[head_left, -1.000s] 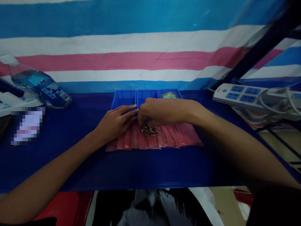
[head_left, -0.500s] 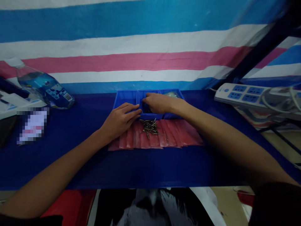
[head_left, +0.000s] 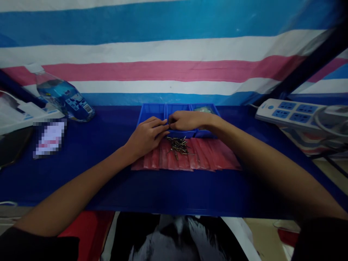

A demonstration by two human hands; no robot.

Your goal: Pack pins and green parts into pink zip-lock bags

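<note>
Both bare forearms reach from the near corners toward the far middle, converging. The left hand [head_left: 146, 136] lies palm down, fingers stretched right. The right hand [head_left: 187, 120] sits just beyond it, knuckles up, fingers curled; their fingertips nearly meet.

No print on the bottle [head_left: 65, 100] label can be read.

Dim bluish light, soft focus, wide-angle bending and blur at edges.
</note>
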